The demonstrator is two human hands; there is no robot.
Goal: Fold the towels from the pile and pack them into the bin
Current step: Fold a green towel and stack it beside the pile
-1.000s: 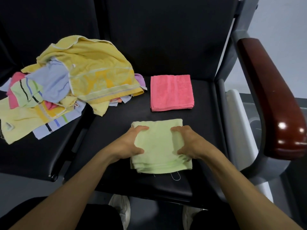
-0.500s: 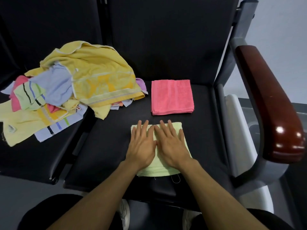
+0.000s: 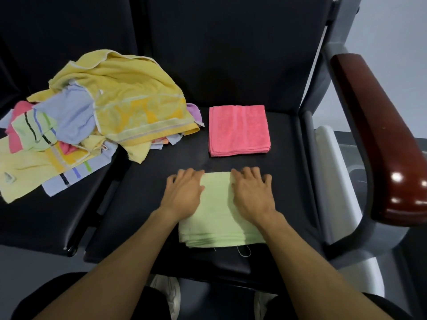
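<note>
Two hands lie flat on a folded green towel [image 3: 217,211] at the front of a black chair seat [image 3: 147,199]. The left hand [image 3: 183,195] presses the towel's left side and the right hand [image 3: 253,196] its right side, fingers straight and slightly spread, fingertips reaching the far edge; nothing is pinched. A folded pink towel [image 3: 239,130] lies just beyond, apart from the green one. To the left, a loose pile of towels [image 3: 92,121], mostly yellow, spills across the neighbouring seat and onto this one. No bin is clearly in view; a grey and white shape shows under the brown armrest [image 3: 383,139] on the right, but what it is cannot be told. The risks are small ones. The green towel's layered edges face the person near the seat's front lip, so a careless lift could let the layers slide apart or drop to the floor. A loose thread [image 3: 245,251] hangs there and might snag. The pile's overhanging corner could be dragged along with the next pull.
</note>
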